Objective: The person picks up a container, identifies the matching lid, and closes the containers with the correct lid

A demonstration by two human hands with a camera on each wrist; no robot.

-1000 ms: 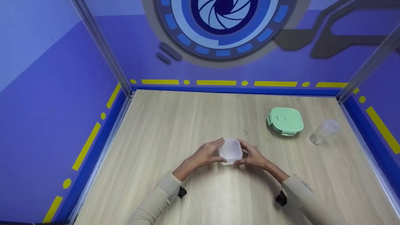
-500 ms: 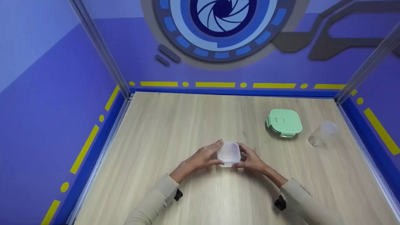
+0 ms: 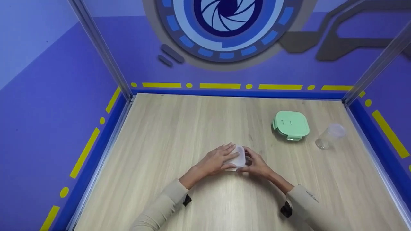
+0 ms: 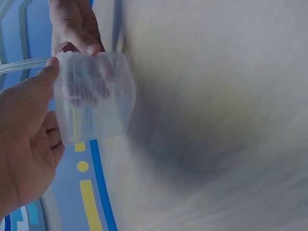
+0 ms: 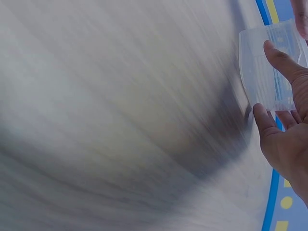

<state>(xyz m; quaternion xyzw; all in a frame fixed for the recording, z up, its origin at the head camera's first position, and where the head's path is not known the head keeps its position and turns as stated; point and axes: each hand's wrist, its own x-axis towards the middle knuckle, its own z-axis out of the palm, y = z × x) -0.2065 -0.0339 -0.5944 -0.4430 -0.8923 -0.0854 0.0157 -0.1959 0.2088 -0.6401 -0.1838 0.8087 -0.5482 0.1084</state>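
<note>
A small translucent, frosted plastic food container [image 3: 240, 159] with a rounded square lid is between the two hands in the head view. The left hand [image 3: 214, 161] lies over the left part of its lid, fingers extended across the top and thumb near the front edge. From the right, the right hand [image 3: 258, 164] grips the container's side, thumb at the near corner. In the right wrist view, the right thumb lies along the wall of the clear container [image 5: 257, 62] with other fingers beneath it. The left wrist view shows the left thumb [image 4: 50, 70] at the lid's edge.
A green-lidded, clip-lock food box [image 3: 292, 124] stands at the back right of the wooden table [image 3: 179, 128]. Beside it, further right, is a clear cup or jar [image 3: 330, 137] with a whitish top. Blue printed walls enclose the table's back and sides.
The left hand has slid from the container's left side onto its lid, covering part of the top. The right hand keeps its hold on the container.
</note>
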